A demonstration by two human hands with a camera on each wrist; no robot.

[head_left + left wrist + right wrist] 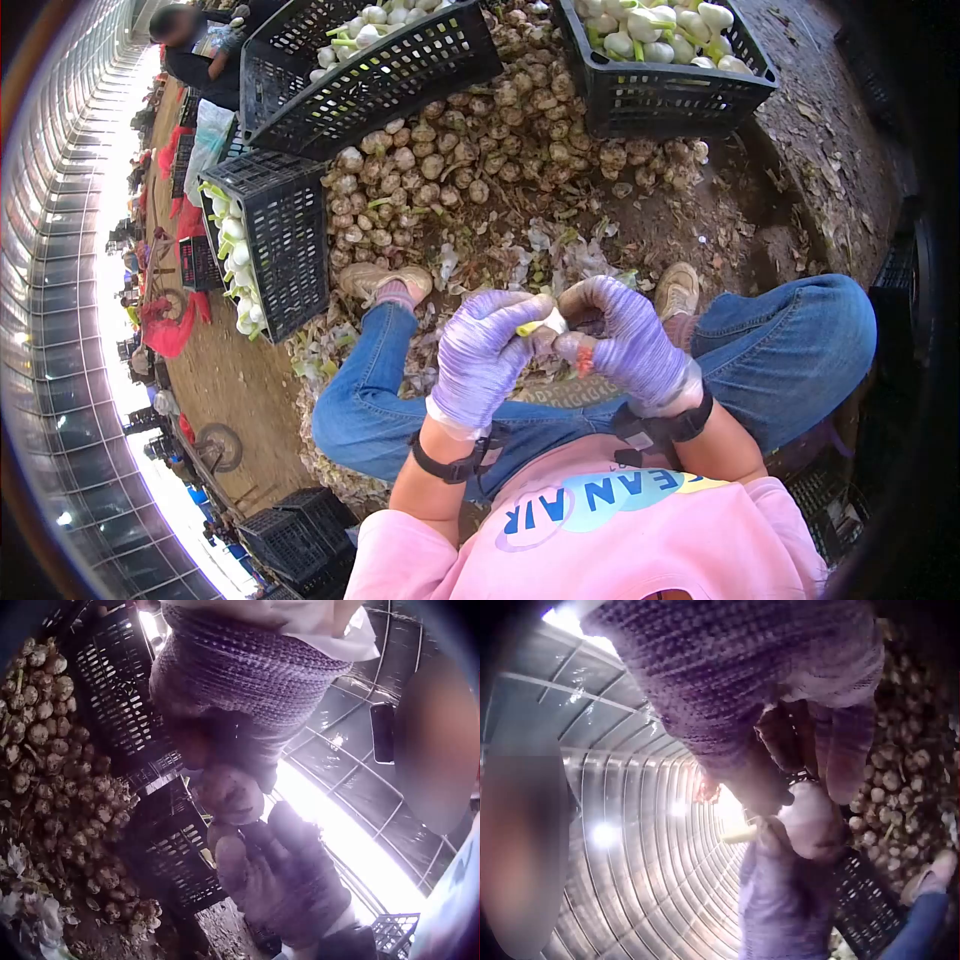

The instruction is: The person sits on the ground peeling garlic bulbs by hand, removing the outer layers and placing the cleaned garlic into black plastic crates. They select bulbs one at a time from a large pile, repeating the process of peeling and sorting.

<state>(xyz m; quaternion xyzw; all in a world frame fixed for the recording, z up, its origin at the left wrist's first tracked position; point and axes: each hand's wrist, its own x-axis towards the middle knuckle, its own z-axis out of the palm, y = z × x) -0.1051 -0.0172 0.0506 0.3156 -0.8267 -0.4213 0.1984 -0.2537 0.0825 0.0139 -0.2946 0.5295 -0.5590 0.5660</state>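
Note:
A garlic bulb (552, 322) with a short yellow-green stem is held between both hands in front of the person's lap. The left hand (482, 352), in a purple knitted glove, pinches it from the left, with the stem by its fingertips. From the other side the right hand (632, 345), in a matching glove, grips the bulb with bent fingers and thumb. An orange-red band shows near the right thumb. In the left wrist view the pale round bulb (231, 796) shows between both gloves. The right wrist view shows the bulb (811, 819) too, its stem pointing left.
A heap of unpeeled, soil-covered garlic (430, 165) lies ahead. Black crates of white garlic stand at the left (285, 240), ahead (385, 85) and ahead right (680, 100). Peeled skins (530, 250) litter the ground between the shoes. Another person (195, 60) is at the upper left.

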